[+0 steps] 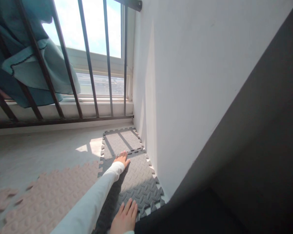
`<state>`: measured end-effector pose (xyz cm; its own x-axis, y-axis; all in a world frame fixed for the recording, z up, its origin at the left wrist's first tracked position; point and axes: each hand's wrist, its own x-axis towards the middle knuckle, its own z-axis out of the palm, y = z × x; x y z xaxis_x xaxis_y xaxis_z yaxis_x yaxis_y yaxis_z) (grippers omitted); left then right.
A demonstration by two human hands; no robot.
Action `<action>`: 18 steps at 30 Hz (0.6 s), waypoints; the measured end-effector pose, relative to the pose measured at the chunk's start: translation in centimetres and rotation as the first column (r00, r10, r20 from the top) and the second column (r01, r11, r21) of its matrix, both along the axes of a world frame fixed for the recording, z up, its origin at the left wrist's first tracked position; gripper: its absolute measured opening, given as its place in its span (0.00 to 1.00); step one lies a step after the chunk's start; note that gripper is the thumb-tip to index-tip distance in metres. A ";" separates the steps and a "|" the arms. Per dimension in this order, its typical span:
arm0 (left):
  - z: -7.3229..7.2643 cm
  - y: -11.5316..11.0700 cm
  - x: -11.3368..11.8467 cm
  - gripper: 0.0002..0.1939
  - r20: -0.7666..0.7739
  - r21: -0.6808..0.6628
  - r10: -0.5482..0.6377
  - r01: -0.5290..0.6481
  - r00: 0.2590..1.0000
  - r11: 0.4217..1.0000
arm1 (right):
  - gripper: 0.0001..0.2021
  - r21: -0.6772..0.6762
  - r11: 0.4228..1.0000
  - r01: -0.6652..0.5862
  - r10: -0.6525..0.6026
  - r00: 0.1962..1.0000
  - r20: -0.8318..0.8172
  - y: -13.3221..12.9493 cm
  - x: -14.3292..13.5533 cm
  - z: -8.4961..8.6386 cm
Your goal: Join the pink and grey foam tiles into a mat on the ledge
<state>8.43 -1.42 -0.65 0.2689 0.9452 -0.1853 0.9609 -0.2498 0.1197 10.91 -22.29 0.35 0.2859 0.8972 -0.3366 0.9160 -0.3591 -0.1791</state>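
My left hand lies palm down near the seam between two foam mats, its fingers stretched forward and thumb apart. Under it is a grey foam mat with a raised tread pattern and jigsaw edges. Beyond the seam, a second grey foam mat reaches toward the corner, striped by bar shadows. Closer to me, my right hand rests flat on the near part of the grey mat, fingers extended. Neither hand grips anything.
Pinkish foam mats with round bumps lie to the left on the pale floor. A white wall borders the grey mats on the right. Dark railing bars stand before the window, with blue-green cloth hanging there.
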 end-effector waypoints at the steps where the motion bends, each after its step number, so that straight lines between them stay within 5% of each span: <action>1: -0.1 -0.1 0.3 0.32 -0.005 0.004 -0.014 0.014 1.000 1.000 | 0.21 -0.009 1.000 -0.015 0.015 1.000 0.001 0.0 0.0 0.2; 10: -0.6 -0.5 3.8 0.33 -0.043 0.131 0.175 -0.168 0.984 0.977 | 0.24 -0.057 0.996 0.066 -0.067 0.998 -0.013 0.3 -0.6 0.4; 18: -1.0 0.7 2.9 0.32 0.019 -0.002 0.038 -0.038 0.999 0.999 | 0.25 -0.015 0.989 0.150 -0.149 0.988 0.029 0.5 -1.1 -1.0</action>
